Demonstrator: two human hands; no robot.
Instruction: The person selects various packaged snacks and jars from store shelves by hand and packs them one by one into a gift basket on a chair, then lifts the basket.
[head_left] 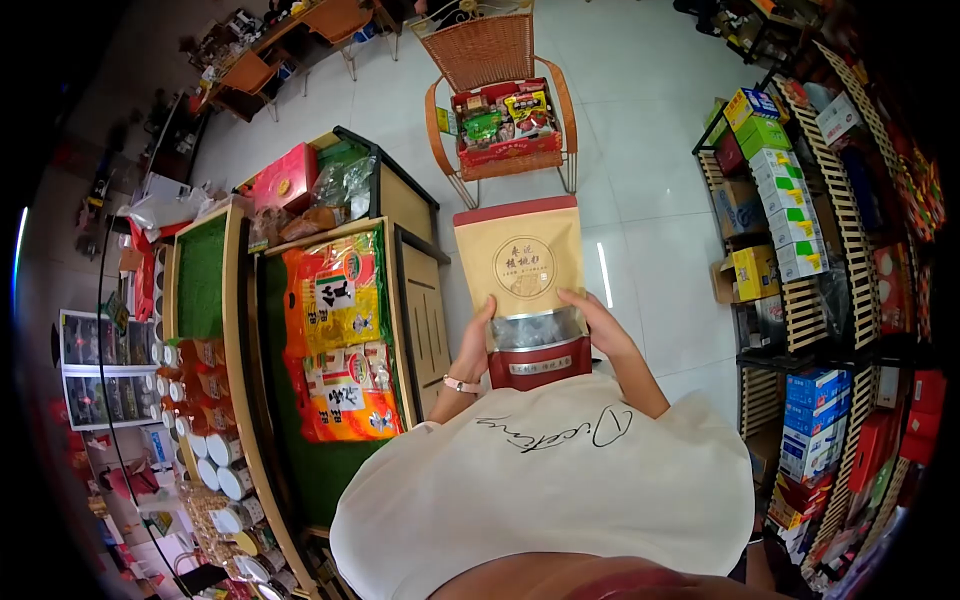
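Held upright in front of my chest is a tan and dark red snack pouch (524, 245) with a round printed emblem and a clear window low on its front. My left hand (476, 338) grips its left edge, the thumb on the front. On the opposite edge, my right hand (603, 325) holds it the same way, thumb on the front. The fingers behind the pouch are hidden. To the left, orange and yellow snack bags (345, 335) lie on a green-lined display stand (300, 475).
Ahead stands a wicker chair (480, 55) with a red box (512, 150) of packaged snacks on its seat. Slatted shelves (803, 310) with stacked cartons (790, 215) line the right side. White-lidded jars (232, 480) fill the lower left. A pink-red box (285, 178) sits on the display.
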